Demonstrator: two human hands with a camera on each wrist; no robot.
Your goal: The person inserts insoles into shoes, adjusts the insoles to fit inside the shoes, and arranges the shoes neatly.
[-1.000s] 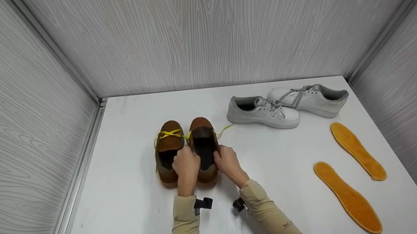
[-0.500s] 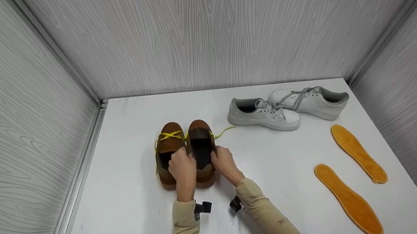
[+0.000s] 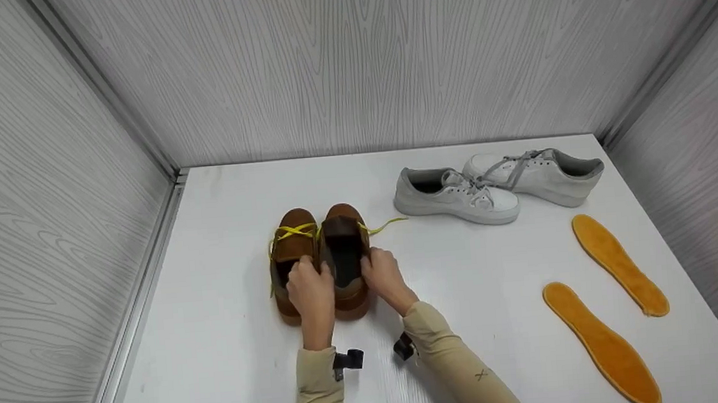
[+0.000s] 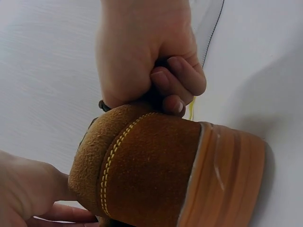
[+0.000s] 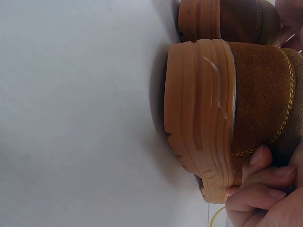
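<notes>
Two brown suede shoes stand side by side on the white table, toes pointing away. The right-hand shoe point(image 3: 351, 303) is gripped at its collar by both hands, one on each side. My left hand point(image 3: 311, 288) lies between the two shoes, its fingers curled at the near shoe's left edge; in the left wrist view the brown heel point(image 4: 147, 165) sits below it. My right hand point(image 3: 385, 273) pinches the opposite side. The left-hand shoe point(image 3: 296, 219) has a yellow lace crossed on top and is partly covered by my left hand. A yellow lace end point(image 3: 389, 223) trails right.
A pair of white sneakers, one facing right point(image 3: 436, 205) and one facing left point(image 3: 549, 180), stands at the back right. Two orange insoles, a nearer one point(image 3: 604, 345) and a farther one point(image 3: 620, 264), lie on the right. Grey panels point(image 3: 374, 66) enclose the table.
Both hands have shifted the right-hand brown shoe slightly left, closer against the other brown shoe. The yellow lace end has straightened out to the right. Sneakers and insoles stay put.
</notes>
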